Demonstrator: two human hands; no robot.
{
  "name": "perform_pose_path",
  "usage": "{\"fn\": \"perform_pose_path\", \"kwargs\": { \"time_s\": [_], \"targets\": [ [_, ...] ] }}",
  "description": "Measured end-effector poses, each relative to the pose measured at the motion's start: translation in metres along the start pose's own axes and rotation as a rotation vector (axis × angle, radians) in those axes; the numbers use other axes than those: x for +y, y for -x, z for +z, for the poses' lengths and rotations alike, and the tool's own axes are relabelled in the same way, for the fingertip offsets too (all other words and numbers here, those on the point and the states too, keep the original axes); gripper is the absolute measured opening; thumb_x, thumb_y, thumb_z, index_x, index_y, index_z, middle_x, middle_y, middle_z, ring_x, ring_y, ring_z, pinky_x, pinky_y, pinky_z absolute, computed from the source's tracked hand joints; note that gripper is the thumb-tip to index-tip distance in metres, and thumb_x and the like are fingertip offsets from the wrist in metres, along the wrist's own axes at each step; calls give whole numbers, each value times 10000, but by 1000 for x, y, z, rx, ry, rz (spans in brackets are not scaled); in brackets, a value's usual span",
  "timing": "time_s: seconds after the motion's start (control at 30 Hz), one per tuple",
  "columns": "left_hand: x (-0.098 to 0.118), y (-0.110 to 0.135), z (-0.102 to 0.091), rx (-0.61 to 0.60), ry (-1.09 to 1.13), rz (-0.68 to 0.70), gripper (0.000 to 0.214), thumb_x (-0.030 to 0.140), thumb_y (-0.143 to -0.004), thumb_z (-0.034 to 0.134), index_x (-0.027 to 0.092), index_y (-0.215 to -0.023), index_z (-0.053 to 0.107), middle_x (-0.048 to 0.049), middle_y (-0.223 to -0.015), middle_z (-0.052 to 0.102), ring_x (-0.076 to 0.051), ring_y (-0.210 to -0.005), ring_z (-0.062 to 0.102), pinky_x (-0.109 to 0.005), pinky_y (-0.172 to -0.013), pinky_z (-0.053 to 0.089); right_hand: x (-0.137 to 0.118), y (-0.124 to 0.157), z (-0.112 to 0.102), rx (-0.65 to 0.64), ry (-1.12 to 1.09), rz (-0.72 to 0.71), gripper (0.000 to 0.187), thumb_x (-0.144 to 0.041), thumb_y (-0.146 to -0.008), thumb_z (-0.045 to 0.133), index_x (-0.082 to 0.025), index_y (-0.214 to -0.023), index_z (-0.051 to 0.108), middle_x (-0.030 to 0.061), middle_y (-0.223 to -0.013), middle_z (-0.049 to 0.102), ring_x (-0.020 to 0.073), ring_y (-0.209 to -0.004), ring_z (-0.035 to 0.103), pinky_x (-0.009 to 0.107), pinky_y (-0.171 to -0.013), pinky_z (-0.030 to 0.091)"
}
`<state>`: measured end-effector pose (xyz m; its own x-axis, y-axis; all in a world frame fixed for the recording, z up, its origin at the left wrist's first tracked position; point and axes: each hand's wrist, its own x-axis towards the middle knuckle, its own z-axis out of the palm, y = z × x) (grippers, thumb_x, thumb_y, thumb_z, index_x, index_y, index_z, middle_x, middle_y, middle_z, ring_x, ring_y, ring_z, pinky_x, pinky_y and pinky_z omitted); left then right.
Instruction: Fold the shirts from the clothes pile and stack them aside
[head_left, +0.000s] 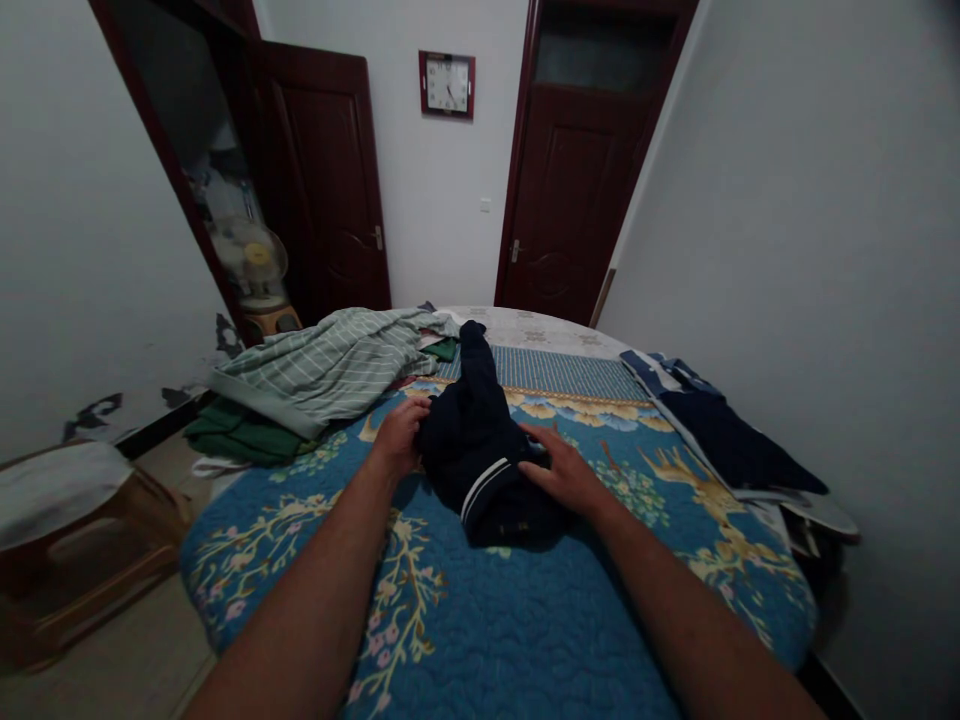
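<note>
A dark navy garment (480,440) with white stripes at its hem lies bunched in the middle of a blue flowered bed cover (525,620). My left hand (401,432) grips the garment's left edge with curled fingers. On the garment's right side rests my right hand (566,472), fingers stretched out and pressing the cloth near the striped hem. A long part of the garment trails away toward the far end of the bed.
A green striped garment (330,365) and a darker green one (236,432) lie at the bed's far left. Navy and white clothing (720,425) is heaped at the right edge by the wall. A wooden stool (75,540) stands at left. Two dark doors and a fan (255,262) are beyond.
</note>
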<state>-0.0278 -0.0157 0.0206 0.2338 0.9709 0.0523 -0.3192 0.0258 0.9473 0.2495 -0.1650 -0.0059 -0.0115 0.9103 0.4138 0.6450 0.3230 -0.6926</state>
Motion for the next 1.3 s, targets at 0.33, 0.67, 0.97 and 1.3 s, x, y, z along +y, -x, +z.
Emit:
{"fn": "perform_pose_path", "kwargs": {
  "time_s": [0.33, 0.67, 0.97, 1.3],
  "targets": [
    [-6, 0, -1, 66, -98, -45, 367, 280, -575, 684, 216, -936, 684, 24, -784, 729, -184, -684, 661, -297, -639, 516, -32, 4, 7, -234, 384, -246, 705, -321, -859, 763, -222, -1538, 602, 160, -1606, 550, 374, -1553, 414, 602, -1290, 300],
    [-7, -4, -4, 61, -126, -3, 376, 360, -600, 739, 214, -944, 691, -6, -873, 762, -205, -761, 695, -322, -710, 539, -50, -3, 33, -254, 558, -157, 225, -233, -902, 617, -209, -1086, 744, 127, -1122, 741, 304, -1129, 642, 535, -1188, 359],
    [18, -3, -16, 158, -246, 80, 489, 563, -606, 874, 206, -902, 717, -7, -832, 742, -206, -760, 659, -305, -725, 514, 53, -6, -77, 1001, -78, 493, 339, -382, -780, 517, -224, -1021, 695, 58, -926, 703, 260, -915, 626, 377, -845, 530],
    [12, -4, -32, -162, -845, 73, 502, 514, -542, 937, 252, -959, 841, -45, -836, 784, -274, -756, 709, -322, -694, 501, 89, 9, -106, 1152, -112, 658, 543, -295, -646, 608, -183, -1168, 708, 68, -1060, 743, 255, -976, 694, 421, -955, 569]
  ]
}}
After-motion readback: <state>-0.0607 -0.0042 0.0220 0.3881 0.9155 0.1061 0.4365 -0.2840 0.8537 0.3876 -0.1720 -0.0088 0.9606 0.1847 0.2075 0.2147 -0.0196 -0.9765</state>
